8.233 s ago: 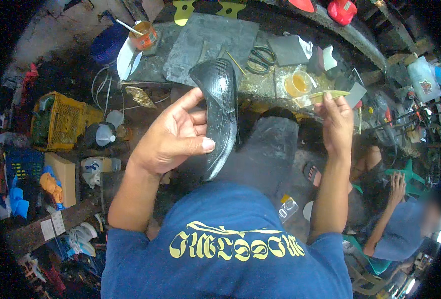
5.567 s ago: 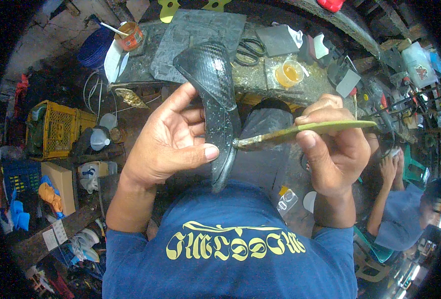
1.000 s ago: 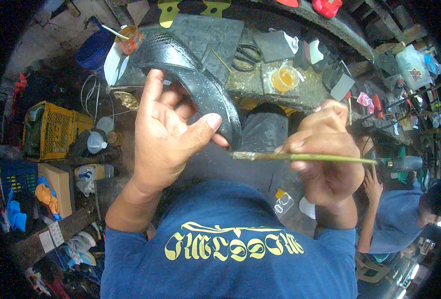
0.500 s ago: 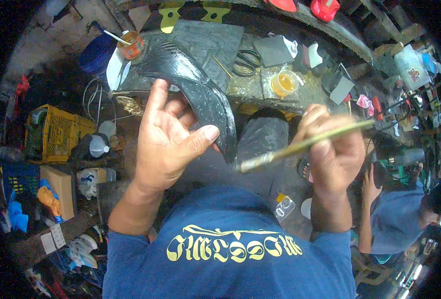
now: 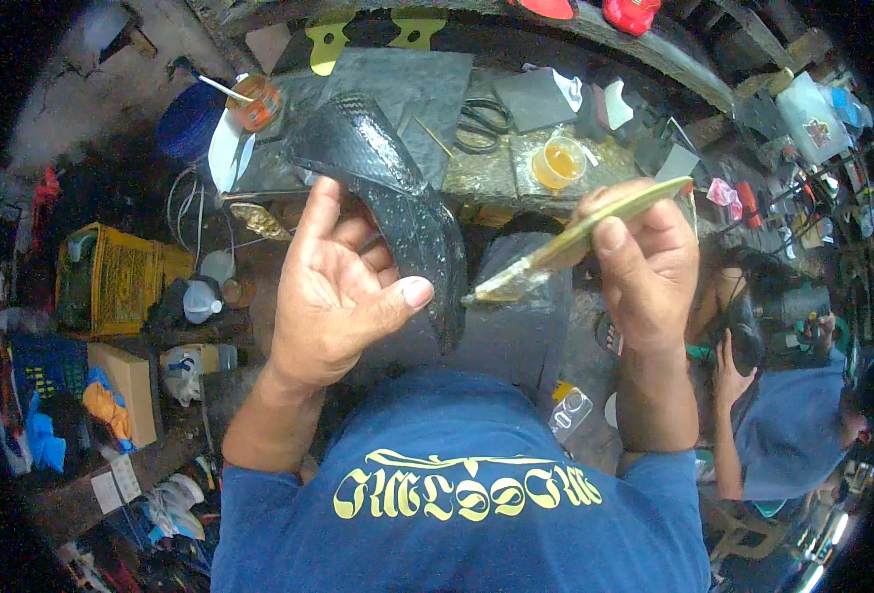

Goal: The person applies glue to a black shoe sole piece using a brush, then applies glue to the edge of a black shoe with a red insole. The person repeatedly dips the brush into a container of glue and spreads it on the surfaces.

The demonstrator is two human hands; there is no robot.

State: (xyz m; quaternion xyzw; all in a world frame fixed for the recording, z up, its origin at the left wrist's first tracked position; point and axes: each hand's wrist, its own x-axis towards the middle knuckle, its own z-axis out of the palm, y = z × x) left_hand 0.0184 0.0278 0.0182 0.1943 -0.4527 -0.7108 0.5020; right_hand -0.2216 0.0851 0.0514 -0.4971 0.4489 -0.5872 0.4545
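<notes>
My left hand [image 5: 328,287] holds a curved, glossy black piece [image 5: 397,183] with a woven, carbon-fibre-like pattern on its wide upper end. Its thumb presses near the narrow lower end, and the other fingers are partly hidden behind the piece. The surface looks wet, with pale specks along the middle. In my right hand [image 5: 649,262] is a slim brush [image 5: 580,232] with a yellowish-green handle, pinched between thumb and fingers. The pale bristle tip points down-left, just beside the black piece's lower edge; whether it touches I cannot tell.
Beyond my hands is a worn bench with a clear cup of amber liquid [image 5: 559,163], black-handled scissors [image 5: 483,127], a thin stick [image 5: 433,136] and an orange-labelled jar [image 5: 255,103] holding a white-handled tool. A yellow crate [image 5: 111,280] stands left. Another person's arm [image 5: 728,425] is at right.
The brush has swung steeper, its handle end rising and its tip moving up slightly. My right hand has shifted left and up. The black piece has tilted, its lower end now further down.
</notes>
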